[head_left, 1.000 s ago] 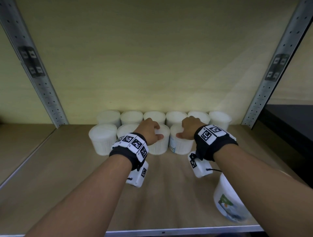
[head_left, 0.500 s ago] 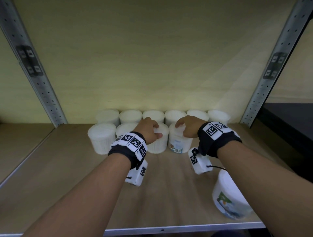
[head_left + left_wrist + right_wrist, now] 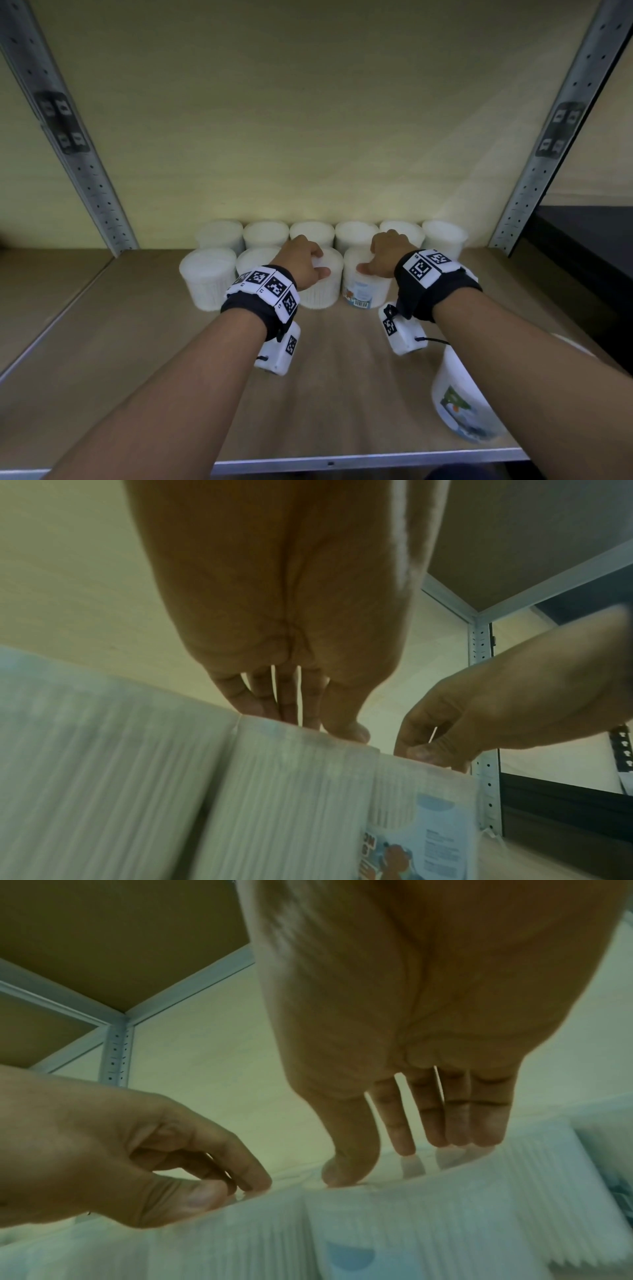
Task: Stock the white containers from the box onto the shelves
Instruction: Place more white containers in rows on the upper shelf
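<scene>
In the middle of the head view, both hands rest on top of white containers in the front row on the wooden shelf [image 3: 102, 342]. The left hand [image 3: 301, 263] curls its fingers over the lid of a ribbed container [image 3: 322, 294], thumb at the near rim. The right hand [image 3: 385, 257] grasps the labelled container [image 3: 363, 291] just beside it, fingers over the lid and thumb on the front edge. A back row [image 3: 265, 233] stands against the wall. At lower right, another container [image 3: 459, 407] stands near the shelf edge, under the right forearm.
</scene>
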Available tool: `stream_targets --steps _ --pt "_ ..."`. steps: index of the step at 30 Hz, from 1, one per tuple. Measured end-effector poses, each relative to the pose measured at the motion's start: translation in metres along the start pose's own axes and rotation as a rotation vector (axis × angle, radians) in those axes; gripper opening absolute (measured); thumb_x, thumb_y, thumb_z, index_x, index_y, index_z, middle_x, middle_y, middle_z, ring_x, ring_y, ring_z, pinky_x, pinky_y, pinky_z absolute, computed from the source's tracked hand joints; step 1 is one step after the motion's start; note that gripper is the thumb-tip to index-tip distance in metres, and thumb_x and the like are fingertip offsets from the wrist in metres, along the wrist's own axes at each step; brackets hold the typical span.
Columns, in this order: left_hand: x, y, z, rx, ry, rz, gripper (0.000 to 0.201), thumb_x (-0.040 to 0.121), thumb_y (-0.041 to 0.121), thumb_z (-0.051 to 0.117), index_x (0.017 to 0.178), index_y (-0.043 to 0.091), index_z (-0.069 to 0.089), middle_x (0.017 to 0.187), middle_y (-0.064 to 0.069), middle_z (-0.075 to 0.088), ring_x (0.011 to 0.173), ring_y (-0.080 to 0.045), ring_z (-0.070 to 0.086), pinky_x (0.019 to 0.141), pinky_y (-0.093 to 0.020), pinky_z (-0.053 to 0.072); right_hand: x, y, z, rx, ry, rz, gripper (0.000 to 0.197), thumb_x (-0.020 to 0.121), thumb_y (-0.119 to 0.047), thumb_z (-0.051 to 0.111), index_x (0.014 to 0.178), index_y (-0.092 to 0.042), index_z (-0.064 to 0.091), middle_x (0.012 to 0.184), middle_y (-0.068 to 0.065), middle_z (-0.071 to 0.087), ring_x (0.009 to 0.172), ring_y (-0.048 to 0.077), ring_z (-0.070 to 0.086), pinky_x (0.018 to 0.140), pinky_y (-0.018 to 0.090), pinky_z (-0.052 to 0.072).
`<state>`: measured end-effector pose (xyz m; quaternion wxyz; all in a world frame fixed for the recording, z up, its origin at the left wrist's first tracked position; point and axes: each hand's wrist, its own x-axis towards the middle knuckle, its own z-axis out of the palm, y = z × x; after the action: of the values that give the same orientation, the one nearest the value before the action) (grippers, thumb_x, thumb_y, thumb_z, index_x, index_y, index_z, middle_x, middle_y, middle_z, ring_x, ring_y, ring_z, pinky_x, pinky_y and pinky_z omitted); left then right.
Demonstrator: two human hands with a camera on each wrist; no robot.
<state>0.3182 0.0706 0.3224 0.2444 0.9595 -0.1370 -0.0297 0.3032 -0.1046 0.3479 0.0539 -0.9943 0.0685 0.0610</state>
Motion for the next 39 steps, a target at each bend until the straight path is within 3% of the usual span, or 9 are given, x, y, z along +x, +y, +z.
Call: stream_targets --steps 5,11,14,16,19,24,32,35,39 --pt "0.0 -0.001 0.0 0.002 -0.001 0.002 0.048 0.086 0.033 0.065 0.128 0.013 0.054 0.132 -0.007 0.047 0.126 -0.024 0.044 0.106 -0.032 0.036 -0.003 0.001 -0.005 0.029 -0.029 -0.04 0.058 0.089 -0.038 0.061 0.136 -0.007 0.045 0.139 0.013 0.044 0.127 0.029 0.046 0.104 0.035 0.042" --pt "0.001 -0.001 0.001 -0.001 0.003 0.006 0.048 0.086 0.033 0.066 0.127 0.012 0.054 0.132 -0.007 0.047 0.126 -0.024 0.044 0.106 -0.033 0.037 -0.004 0.004 -0.01 0.066 -0.116 -0.11 0.052 0.09 -0.008 0.055 0.14 -0.018 0.043 0.148 0.005 0.039 0.132 0.023 0.045 0.103 0.027 0.04" --pt "0.001 -0.001 0.001 0.002 0.003 0.008 0.047 0.087 0.033 0.065 0.128 0.012 0.054 0.133 -0.008 0.047 0.126 -0.024 0.043 0.107 -0.033 0.037 -0.004 0.004 -0.014 0.071 -0.137 -0.146 0.052 0.091 -0.002 0.048 0.139 -0.02 0.046 0.147 0.006 0.04 0.129 0.024 0.047 0.095 0.024 0.041" --pt "0.0 -0.001 0.001 0.004 0.005 0.01 0.047 0.087 0.032 0.065 0.128 0.012 0.054 0.133 -0.008 0.046 0.126 -0.024 0.043 0.107 -0.032 0.036 -0.003 0.003 -0.017 0.091 -0.114 -0.146 0.048 0.091 -0.005 0.048 0.137 -0.02 0.049 0.144 0.007 0.042 0.126 0.025 0.048 0.089 0.023 0.039" --pt "0.0 -0.001 0.001 -0.001 0.005 0.01 0.048 0.087 0.032 0.064 0.129 0.012 0.053 0.134 -0.008 0.046 0.127 -0.024 0.043 0.106 -0.032 0.036 -0.002 0.002 -0.017 0.063 -0.029 -0.102 0.043 0.092 -0.025 0.055 0.134 -0.017 0.05 0.142 0.009 0.043 0.128 0.028 0.045 0.101 0.03 0.038" --pt "0.0 -0.001 0.001 0.0 0.0 0.007 0.049 0.086 0.032 0.065 0.129 0.011 0.053 0.133 -0.008 0.047 0.125 -0.024 0.045 0.105 -0.032 0.037 -0.002 0.001 -0.007 -0.061 -0.04 -0.04 0.063 0.09 -0.05 0.055 0.136 -0.008 0.045 0.141 0.015 0.042 0.129 0.031 0.043 0.108 0.037 0.034" --pt "0.0 -0.001 0.001 0.013 -0.009 0.008 0.048 0.087 0.032 0.065 0.129 0.012 0.053 0.133 -0.009 0.046 0.126 -0.025 0.043 0.106 -0.033 0.035 -0.003 -0.003 -0.007 -0.085 -0.017 -0.085 0.057 0.093 -0.041 0.055 0.136 -0.006 0.044 0.139 0.013 0.047 0.127 0.029 0.047 0.105 0.034 0.037" --pt "0.001 -0.001 0.001 0.016 -0.006 0.006 0.048 0.087 0.033 0.064 0.129 0.012 0.053 0.133 -0.008 0.046 0.126 -0.024 0.043 0.106 -0.032 0.035 -0.002 -0.001 -0.011 -0.083 -0.059 -0.12 0.053 0.091 -0.03 0.059 0.137 -0.007 0.046 0.14 0.011 0.049 0.126 0.027 0.05 0.104 0.033 0.042" --pt "0.0 0.0 0.001 0.014 -0.01 0.009 0.048 0.087 0.032 0.064 0.129 0.012 0.053 0.133 -0.007 0.046 0.126 -0.024 0.043 0.106 -0.032 0.036 -0.001 0.003 -0.012 -0.045 -0.089 -0.165 0.057 0.09 -0.014 0.06 0.143 -0.015 0.041 0.148 0.005 0.041 0.134 0.022 0.043 0.108 0.03 0.038"
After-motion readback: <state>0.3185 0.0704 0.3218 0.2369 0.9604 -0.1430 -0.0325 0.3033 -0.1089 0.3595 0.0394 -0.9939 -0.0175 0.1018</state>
